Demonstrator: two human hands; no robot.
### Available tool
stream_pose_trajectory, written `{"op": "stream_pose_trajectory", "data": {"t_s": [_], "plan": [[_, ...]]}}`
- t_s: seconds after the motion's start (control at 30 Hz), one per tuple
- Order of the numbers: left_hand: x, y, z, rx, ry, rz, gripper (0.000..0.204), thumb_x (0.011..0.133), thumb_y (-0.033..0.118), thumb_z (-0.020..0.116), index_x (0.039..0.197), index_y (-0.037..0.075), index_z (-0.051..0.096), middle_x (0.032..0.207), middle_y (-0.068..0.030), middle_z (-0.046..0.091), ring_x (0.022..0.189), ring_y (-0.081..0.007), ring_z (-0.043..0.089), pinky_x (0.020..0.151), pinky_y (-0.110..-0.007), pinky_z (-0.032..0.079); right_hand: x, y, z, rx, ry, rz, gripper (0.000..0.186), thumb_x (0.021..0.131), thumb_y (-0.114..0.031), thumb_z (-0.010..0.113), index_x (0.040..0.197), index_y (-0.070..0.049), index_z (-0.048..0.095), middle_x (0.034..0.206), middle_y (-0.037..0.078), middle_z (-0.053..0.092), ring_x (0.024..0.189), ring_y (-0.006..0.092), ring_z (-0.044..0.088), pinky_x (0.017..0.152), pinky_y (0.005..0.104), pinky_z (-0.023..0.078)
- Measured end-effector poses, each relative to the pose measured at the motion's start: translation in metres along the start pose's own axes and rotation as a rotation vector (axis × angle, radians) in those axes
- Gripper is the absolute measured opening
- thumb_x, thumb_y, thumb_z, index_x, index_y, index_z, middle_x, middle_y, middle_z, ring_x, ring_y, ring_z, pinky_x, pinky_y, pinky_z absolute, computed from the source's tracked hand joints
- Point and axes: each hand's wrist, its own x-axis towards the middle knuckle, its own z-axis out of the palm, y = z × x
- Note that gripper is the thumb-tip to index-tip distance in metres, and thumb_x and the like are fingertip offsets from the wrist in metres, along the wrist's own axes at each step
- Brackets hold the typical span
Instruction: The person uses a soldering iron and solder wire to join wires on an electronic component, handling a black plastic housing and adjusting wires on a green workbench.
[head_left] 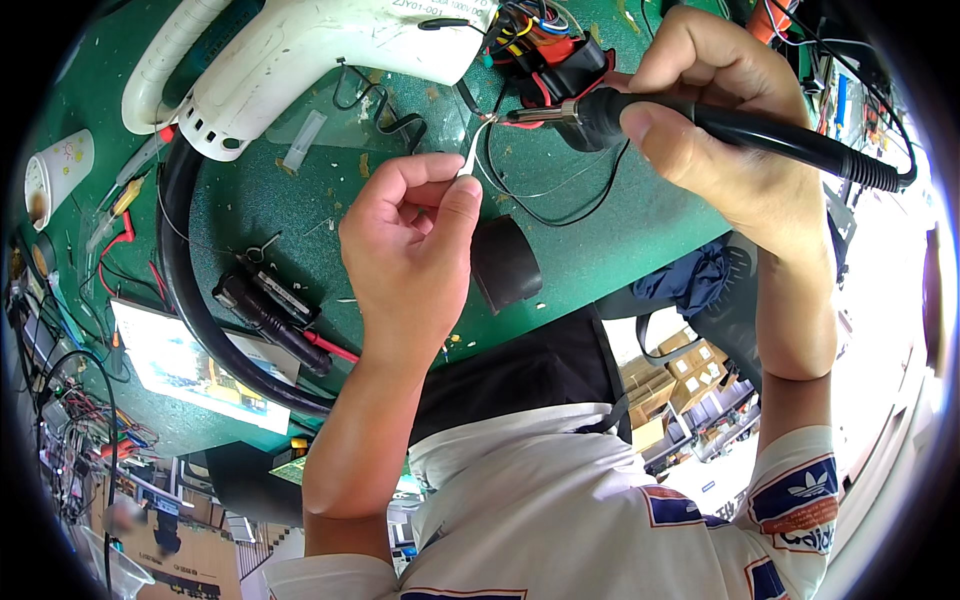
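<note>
My left hand (415, 235) pinches a thin white sleeved wire (470, 150) between thumb and index finger. My right hand (730, 170) grips a black soldering iron (760, 135), its metal tip (530, 115) pointing left at the thin bare wire ends just above my left fingertips; whether it touches them I cannot tell. Behind it lie a black-and-red part (560, 70) and colored wires. A white plastic housing (300, 40) sits above, with wires at its end. A short black sleeve (505, 262) lies right of my left wrist.
A green mat (570, 265) covers the bench. A thick black hose (185, 280) curves past a black connector (285, 320) and bright white panel (180, 360). A paper cup (58, 175), tools and tangled cables crowd the left. Cardboard boxes (690, 380) stand below, beyond the edge.
</note>
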Motion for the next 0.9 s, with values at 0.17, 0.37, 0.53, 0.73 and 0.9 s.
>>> {"op": "stream_pose_trajectory", "data": {"t_s": [0.17,0.37,0.53,0.73,0.9], "plan": [[0.000,0.001,0.001,-0.004,0.000,-0.003,0.014,0.086,-0.001,0.069,0.099,-0.002,0.065,0.079,-0.0036,0.065,0.069,-0.0050,0.057,0.060,-0.020,0.045,-0.001,0.008,-0.003,0.046,0.008,-0.020,0.014,0.077,0.001,0.072,0.078,-0.002,0.057,0.069,0.002,0.062,0.058,0.0042,0.054,0.051,0.0196,0.041],[0.000,0.000,0.000,-0.003,0.004,-0.001,0.014,0.086,-0.001,0.070,0.099,-0.002,0.066,0.078,-0.0030,0.065,0.068,-0.0048,0.056,0.060,-0.020,0.045,0.000,0.006,-0.004,0.113,0.006,0.045,0.015,0.078,0.002,0.071,0.079,-0.002,0.057,0.072,0.004,0.064,0.061,0.0047,0.057,0.053,0.0197,0.043],[0.000,-0.001,0.000,0.002,0.007,0.003,0.013,0.086,0.000,0.070,0.098,-0.002,0.066,0.078,-0.0028,0.065,0.068,-0.0047,0.056,0.060,-0.020,0.045,-0.001,0.016,-0.003,0.102,0.030,-0.058,0.016,0.077,0.003,0.072,0.079,-0.002,0.056,0.074,0.004,0.065,0.062,0.0050,0.058,0.055,0.0198,0.044],[0.000,0.000,-0.001,0.012,0.000,-0.003,0.014,0.086,0.000,0.070,0.099,-0.002,0.066,0.079,-0.0029,0.065,0.068,-0.0046,0.056,0.060,-0.020,0.045,-0.006,0.013,0.006,0.069,0.152,-0.052,0.014,0.078,0.001,0.070,0.082,-0.002,0.057,0.075,0.004,0.063,0.065,0.0057,0.057,0.066,0.0251,0.045],[-0.002,0.001,-0.001,-0.027,0.000,-0.027,0.015,0.086,0.000,0.070,0.100,-0.002,0.065,0.080,-0.0025,0.064,0.068,-0.0045,0.055,0.060,-0.020,0.045,-0.012,0.030,-0.015,0.079,0.070,-0.300,0.015,0.086,-0.012,0.061,0.086,-0.002,0.050,0.070,0.005,0.053,0.061,0.0102,0.054,0.103,0.0544,0.045]]}}
